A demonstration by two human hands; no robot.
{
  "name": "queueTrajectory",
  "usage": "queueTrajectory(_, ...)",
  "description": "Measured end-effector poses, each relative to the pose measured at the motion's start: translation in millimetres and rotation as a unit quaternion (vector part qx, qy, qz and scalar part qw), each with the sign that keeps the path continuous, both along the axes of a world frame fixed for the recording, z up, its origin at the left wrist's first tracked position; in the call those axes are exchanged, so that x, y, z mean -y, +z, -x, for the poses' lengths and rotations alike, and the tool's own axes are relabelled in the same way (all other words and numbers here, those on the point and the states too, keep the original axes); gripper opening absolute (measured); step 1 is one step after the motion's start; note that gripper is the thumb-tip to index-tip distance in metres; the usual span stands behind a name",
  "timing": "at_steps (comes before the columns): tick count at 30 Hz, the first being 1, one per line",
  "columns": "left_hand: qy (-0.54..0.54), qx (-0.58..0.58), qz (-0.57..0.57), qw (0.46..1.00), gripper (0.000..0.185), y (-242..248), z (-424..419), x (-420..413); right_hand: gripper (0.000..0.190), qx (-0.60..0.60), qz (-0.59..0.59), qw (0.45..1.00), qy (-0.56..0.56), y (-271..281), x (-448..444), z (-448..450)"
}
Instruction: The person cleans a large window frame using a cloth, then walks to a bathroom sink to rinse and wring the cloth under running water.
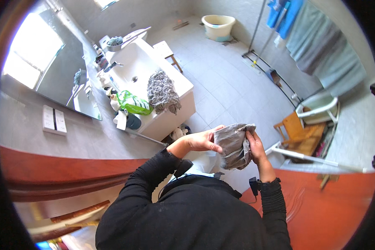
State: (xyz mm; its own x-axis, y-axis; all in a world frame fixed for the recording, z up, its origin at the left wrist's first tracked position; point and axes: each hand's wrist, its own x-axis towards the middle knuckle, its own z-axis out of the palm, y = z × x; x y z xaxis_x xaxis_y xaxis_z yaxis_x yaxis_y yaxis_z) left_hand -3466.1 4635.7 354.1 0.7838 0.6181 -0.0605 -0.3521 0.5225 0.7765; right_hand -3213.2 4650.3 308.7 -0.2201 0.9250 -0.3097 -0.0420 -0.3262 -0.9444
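A grey cloth piece [232,145], folded and creased, is held in front of my body between both hands. My left hand [206,140] grips its left edge, thumb on the near face. On the opposite side my right hand [255,145] pinches the upper right edge, where the fabric bunches up. Ahead and to the left, a shaggy grey mop pad [164,90] hangs over the front rim of a white washbasin [181,79]. Beside that pad lies a green and white plastic package [132,103].
A faucet [114,66], pump bottles [104,79] and a dark cup [132,121] line the basin's wall side, under a mirror [59,62]. A small stool [164,50], a cream tub [218,26], a drying rack [253,57] and a wooden chair [290,126] stand around the tiled floor [212,84].
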Motion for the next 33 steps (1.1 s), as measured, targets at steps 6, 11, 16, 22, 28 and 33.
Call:
queueTrajectory(6, 0.051, -0.146, -0.146, 0.977, 0.078, -21.9, 23.2, -117.0, 0.04, 0.004, -0.01, 1.0, -0.005, 3.3, -151.9, 14.8)
queueTrajectory(11, 0.066, -0.181, -0.088, 0.977, 0.061, -18.7, 18.6, -237.7, 0.038, 0.043, -0.03, 0.996, -0.066, 8.1, -273.5, -9.3)
queueTrajectory(16, 0.142, -0.198, -0.102, 0.964, 0.05, -12.3, 31.6, -335.3, 0.042, -0.093, 0.049, 0.986, -0.132, 3.6, -383.0, -15.2)
queueTrajectory(22, 0.351, -0.389, -0.334, 0.783, 0.048, -49.3, 103.6, -415.6, 0.039, -0.134, 0.085, 0.987, -0.004, 3.9, -553.3, 72.2)
queueTrajectory(28, 0.537, -0.328, -0.016, 0.777, 0.031, -52.8, 185.8, -439.1, 0.034, -0.091, 0.142, 0.944, 0.282, 24.0, -698.4, 264.3)
queueTrajectory(33, 0.715, -0.061, 0.139, 0.682, 0.029, -36.7, 224.6, -427.3, 0.028, -0.075, 0.242, 0.831, 0.495, 23.1, -737.7, 431.3)
